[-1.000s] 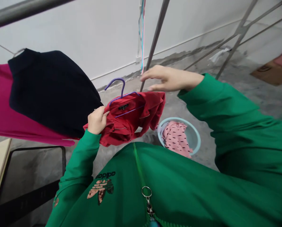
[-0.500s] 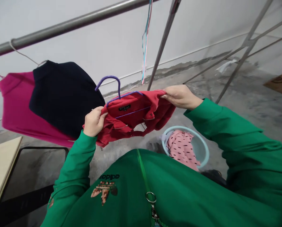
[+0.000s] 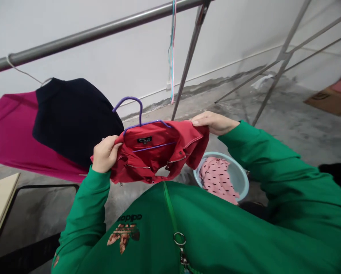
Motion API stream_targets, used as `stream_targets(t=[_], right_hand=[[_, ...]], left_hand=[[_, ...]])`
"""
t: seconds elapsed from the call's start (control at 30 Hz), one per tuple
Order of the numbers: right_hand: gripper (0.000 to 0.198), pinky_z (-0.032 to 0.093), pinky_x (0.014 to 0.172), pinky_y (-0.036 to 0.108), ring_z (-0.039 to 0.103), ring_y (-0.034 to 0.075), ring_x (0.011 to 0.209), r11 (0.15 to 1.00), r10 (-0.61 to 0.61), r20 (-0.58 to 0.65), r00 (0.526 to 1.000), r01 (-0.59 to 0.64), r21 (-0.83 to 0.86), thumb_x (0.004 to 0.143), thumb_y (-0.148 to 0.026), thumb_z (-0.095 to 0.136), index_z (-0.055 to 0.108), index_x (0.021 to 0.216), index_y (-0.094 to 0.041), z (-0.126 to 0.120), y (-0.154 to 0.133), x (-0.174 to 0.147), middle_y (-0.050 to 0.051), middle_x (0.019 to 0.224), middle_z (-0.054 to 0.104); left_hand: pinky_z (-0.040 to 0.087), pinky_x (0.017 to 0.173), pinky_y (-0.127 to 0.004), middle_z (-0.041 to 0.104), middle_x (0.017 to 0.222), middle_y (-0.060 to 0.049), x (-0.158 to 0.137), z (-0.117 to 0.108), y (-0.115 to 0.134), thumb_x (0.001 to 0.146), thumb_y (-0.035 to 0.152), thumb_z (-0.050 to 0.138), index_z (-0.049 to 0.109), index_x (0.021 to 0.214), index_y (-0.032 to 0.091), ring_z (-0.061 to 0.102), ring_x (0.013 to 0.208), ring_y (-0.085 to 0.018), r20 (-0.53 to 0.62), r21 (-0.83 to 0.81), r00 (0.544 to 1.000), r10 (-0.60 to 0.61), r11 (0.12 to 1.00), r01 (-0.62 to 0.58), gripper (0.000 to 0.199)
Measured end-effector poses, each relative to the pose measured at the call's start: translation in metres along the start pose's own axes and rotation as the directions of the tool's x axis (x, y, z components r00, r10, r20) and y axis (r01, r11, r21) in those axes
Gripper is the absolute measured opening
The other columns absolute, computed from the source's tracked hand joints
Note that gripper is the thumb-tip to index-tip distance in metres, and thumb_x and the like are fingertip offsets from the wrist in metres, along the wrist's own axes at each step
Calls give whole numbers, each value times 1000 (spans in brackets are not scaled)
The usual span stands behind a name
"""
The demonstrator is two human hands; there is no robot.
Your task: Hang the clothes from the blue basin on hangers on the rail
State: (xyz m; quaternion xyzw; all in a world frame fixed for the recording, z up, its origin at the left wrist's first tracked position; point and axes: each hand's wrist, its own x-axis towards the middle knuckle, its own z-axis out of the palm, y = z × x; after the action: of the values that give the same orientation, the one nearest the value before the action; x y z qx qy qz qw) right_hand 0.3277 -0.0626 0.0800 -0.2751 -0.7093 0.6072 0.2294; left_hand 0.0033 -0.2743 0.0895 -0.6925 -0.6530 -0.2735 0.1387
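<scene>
A red jacket [image 3: 184, 137] with zips and a dark neck label hangs on a purple hanger [image 3: 141, 114] in front of me. My left hand [image 3: 105, 153] grips the jacket at its left shoulder, fingers closed round the cloth. At the opposite shoulder my right hand [image 3: 212, 122] pinches the fabric between thumb and fingers. The hanger's hook sticks up out of the collar, apart from the metal rail [image 3: 96, 37] above. Both hanger arms lie partly hidden inside the jacket.
Left of the jacket hang a navy top [image 3: 76, 118] and a magenta top [image 3: 13, 133]. Pink and blue hangers [image 3: 172, 57] dangle from the rail. A light blue basin [image 3: 244, 182] on the floor holds pink spotted cloth [image 3: 217, 177]. A cardboard box [image 3: 324, 102] lies at right.
Both hands have lowered the jacket slightly toward me, and its neck opening shows more. The whole view has shifted a little. The grip at both shoulders stays.
</scene>
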Motion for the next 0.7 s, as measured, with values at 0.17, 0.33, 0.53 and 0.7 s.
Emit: stream_targets(t=[0.17, 0.33, 0.53, 0.7], right_hand=[[58, 42, 101, 38, 56, 22, 113, 870, -336, 127, 933, 359, -338, 78, -57, 62, 60, 120, -17, 11, -29, -2, 10, 125, 60], [62, 45, 95, 32, 57, 22, 109, 744, -151, 412, 898, 378, -551, 73, -50, 71, 59, 119, -10, -6, -19, -4, 12, 121, 62], [54, 50, 77, 26, 63, 17, 87, 969, -58, 395, 917, 147, -199, 79, -53, 63, 65, 104, -6, -14, -4, -31, 8, 96, 69], [46, 52, 76, 30, 66, 18, 81, 994, 60, 106, 993, -70, 86, 70, -48, 74, 70, 98, -11, -1, -7, -60, 7, 91, 72]], left_hand=[[45, 68, -24, 67, 83, -5, 6, -2, 5, 90, 24, 48, 63, 96, 15, 62, 73, -15, -41, 11, 992, 122, 993, -121, 19], [42, 61, -23, 63, 75, -1, 12, -9, -4, 89, 23, 51, 62, 96, 18, 57, 64, -13, -109, 58, 976, 191, 981, -185, 14], [42, 61, -26, 61, 73, -3, 30, -1, -6, 91, 25, 48, 62, 93, 17, 55, 63, -14, -103, 16, 967, 231, 973, -231, 16], [46, 77, -31, 69, 97, -8, 45, 14, -1, 94, 31, 42, 61, 111, 17, 63, 89, -20, 29, 74, 988, 152, 985, -154, 30]])
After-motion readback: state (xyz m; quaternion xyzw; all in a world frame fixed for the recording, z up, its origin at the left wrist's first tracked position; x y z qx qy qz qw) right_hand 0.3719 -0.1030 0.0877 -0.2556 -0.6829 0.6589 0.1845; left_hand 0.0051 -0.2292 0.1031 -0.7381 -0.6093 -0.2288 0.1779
